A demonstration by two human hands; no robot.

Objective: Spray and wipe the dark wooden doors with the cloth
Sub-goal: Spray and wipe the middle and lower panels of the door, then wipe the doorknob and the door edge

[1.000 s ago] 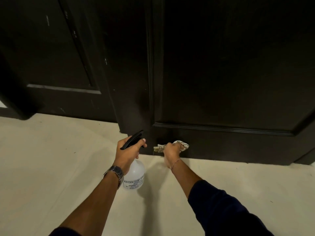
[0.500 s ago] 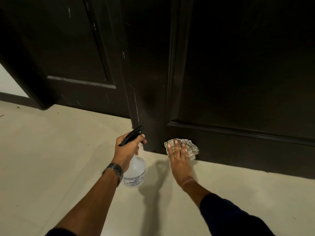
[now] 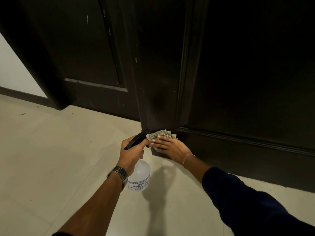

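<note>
Crumpled cloth lies under flat right hand on dark door; left hand grips translucent spray bottle.

I wore a dark navy sleeve on my right arm, pushed up short of the wrist, and a thin pale bracelet around that wrist. A metal-link watch circled my left wrist; a dark sleeve edge barely showed at the frame's bottom.
</note>
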